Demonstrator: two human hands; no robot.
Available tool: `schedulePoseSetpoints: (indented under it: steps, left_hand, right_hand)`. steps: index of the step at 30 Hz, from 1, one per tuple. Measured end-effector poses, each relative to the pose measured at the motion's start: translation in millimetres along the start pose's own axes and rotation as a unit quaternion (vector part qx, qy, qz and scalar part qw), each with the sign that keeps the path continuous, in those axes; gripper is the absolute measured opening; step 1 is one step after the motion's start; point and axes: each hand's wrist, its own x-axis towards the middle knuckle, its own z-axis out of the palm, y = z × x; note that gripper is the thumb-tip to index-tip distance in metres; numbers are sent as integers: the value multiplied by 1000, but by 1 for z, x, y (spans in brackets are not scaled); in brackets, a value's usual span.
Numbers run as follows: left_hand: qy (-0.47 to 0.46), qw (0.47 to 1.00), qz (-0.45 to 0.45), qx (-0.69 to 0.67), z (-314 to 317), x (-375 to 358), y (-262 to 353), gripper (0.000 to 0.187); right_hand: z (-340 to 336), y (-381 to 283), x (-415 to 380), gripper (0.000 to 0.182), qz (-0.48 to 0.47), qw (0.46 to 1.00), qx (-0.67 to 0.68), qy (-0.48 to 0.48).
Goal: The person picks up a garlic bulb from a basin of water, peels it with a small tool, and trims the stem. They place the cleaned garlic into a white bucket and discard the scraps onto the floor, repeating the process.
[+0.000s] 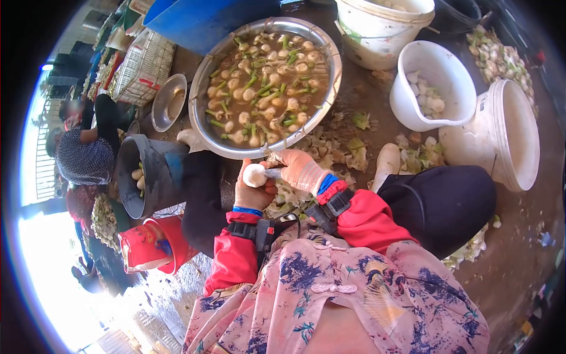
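Observation:
My left hand [254,194], in a pinkish glove, is closed around a round white peeled bulb [254,174]. My right hand [300,168], also gloved, grips a small knife [273,173] whose blade rests against the bulb. Both hands sit just below the rim of a large metal basin [203,82] filled with murky water and several white bulbs with green stalks. Red sleeves with black wrist straps cover my forearms.
A white bucket [407,100] with peeled bulbs and a tipped white bucket [471,138] lie to the right. A dark bucket [156,171] and a red container [153,242] stand on the left. Peelings [348,147] litter the ground. Another person [88,147] sits at far left.

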Motion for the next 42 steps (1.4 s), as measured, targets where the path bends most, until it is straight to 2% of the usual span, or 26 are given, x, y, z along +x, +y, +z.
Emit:
schedulePoseSetpoints:
  steps: [2,3,5,8,10,11,12,13,14,15,18,19,20,22,23,26,27,28,29,31,33,34,36,38,40,42]
  left_hand:
    - [-31,999,-9,43,5,-1,0,46]
    - [-23,981,131,143,12,2,-6,44]
    - [-35,987,113,106,20,5,-4,42]
    - [-91,988,116,46,-17,84,17,48]
    - [27,991,88,98,81,48,18,49]
    - [-16,988,119,92,115,58,17,47]
    - [-205,942,168,205,109,123,32,45]
    - [-268,892,238,275,150,127,32,46]
    - [-321,798,325,392,214,89,30,52]
    - [-289,940,93,157,273,71,40,65]
    - [-398,858,230,230,353,31,45,99]
    - [-393,852,251,240,360,28,53,100]
    - [-394,848,262,240,358,30,62,96]
    - [-350,857,275,261,328,39,74,69]
    - [-301,859,281,305,303,58,84,80]
    - [-118,879,188,422,202,145,100,39]
    - [-59,854,174,487,184,145,87,33]
    - [23,796,266,543,175,151,63,29]
    - [18,747,249,616,154,178,62,31]
    - [-40,505,392,768,134,222,52,36]
    - [46,360,305,880,175,214,37,50]
    - [44,362,305,880,190,213,28,50]
    - [113,327,194,918,207,213,17,51]
    - [74,314,152,934,197,236,17,51]
    - [39,299,106,947,182,241,20,50]
    - [-115,457,104,876,170,230,30,49]
  right_hand:
    - [-6,-19,-3,27,66,997,-9,-24]
    - [-8,-24,-6,27,66,998,-7,-19]
    - [-22,-34,-13,10,25,934,344,-91]
    - [-47,-14,-12,15,19,879,476,-15]
    - [-57,1,-16,14,121,911,369,137]
    - [-62,4,-17,11,165,895,387,151]
    - [-60,47,-6,7,166,885,416,126]
    - [-62,33,-9,6,192,876,411,162]
    - [-63,19,-13,6,220,865,406,197]
    - [-62,27,-13,7,218,871,394,194]
    - [-58,75,-15,14,178,862,432,198]
    - [-58,75,-7,17,244,873,349,238]
    - [-57,83,-10,16,216,841,422,261]
    - [-54,99,0,17,254,840,351,326]
    - [-57,98,-2,24,249,842,357,319]
    - [-56,113,2,36,225,800,362,423]
    - [-55,124,3,39,181,798,345,460]
    - [-57,126,4,39,185,797,346,460]
    - [-62,124,5,38,173,778,362,484]
    - [-72,124,3,33,195,768,342,505]
    - [-80,109,5,31,204,753,350,519]
    - [-83,104,6,30,212,738,359,531]
    - [-81,100,10,27,201,727,358,550]
    - [-79,95,9,22,135,706,369,589]
    - [-82,95,0,23,160,719,355,575]
    - [-83,94,-5,26,184,733,344,557]
